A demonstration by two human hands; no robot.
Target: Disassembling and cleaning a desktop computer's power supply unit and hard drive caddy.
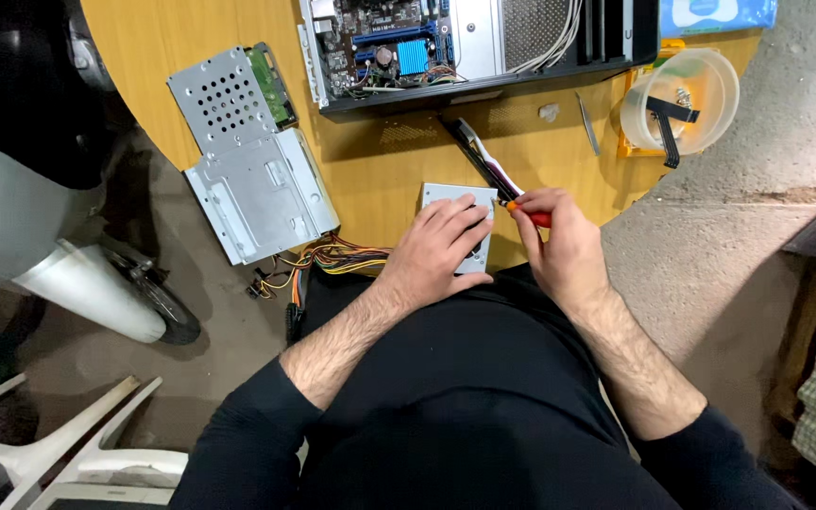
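Note:
My left hand [441,247] lies flat on a small grey metal box [438,195], a power supply unit, at the near edge of the round wooden table [370,170]. My right hand [564,241] grips a screwdriver with a red and orange handle [531,213], its tip at the box's right side. A bundle of coloured wires [332,257] trails out to the left of the box.
An open computer case with its board [408,47] lies at the table's far side. A metal drive cage [247,161] sits to the left, tweezers [587,123] and a clear plastic tub [687,99] to the right. A white chair [59,444] stands at lower left.

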